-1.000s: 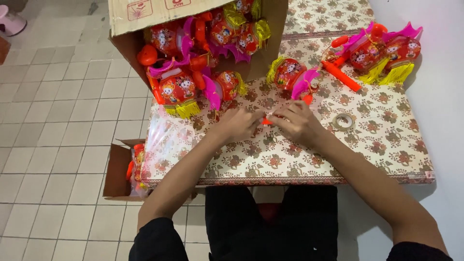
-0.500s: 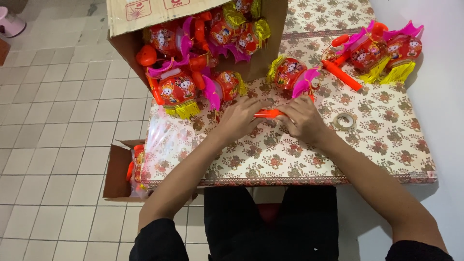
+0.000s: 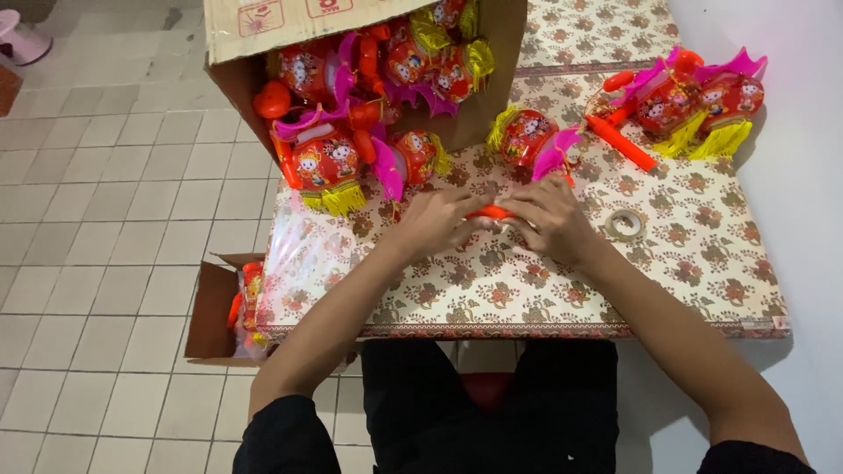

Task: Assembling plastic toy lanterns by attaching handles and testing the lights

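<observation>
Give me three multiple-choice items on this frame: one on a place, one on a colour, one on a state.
1. Where does the small roll of clear tape lie?
A. in the box
B. on the table, beside the right hand
C. on the floor

2. What colour is the thin plastic stick between the hands?
A. orange
B. blue
C. white

3. How does the big brown cardboard box of toy lanterns stand?
A. taped shut
B. flattened
C. tipped on its side, open, lanterns spilling out

Answers: 1 B, it rests on the floral tablecloth near the right hand. 2 A, orange shows between the left hand and the right one. 3 C, the lanterns lie at its mouth.
</observation>
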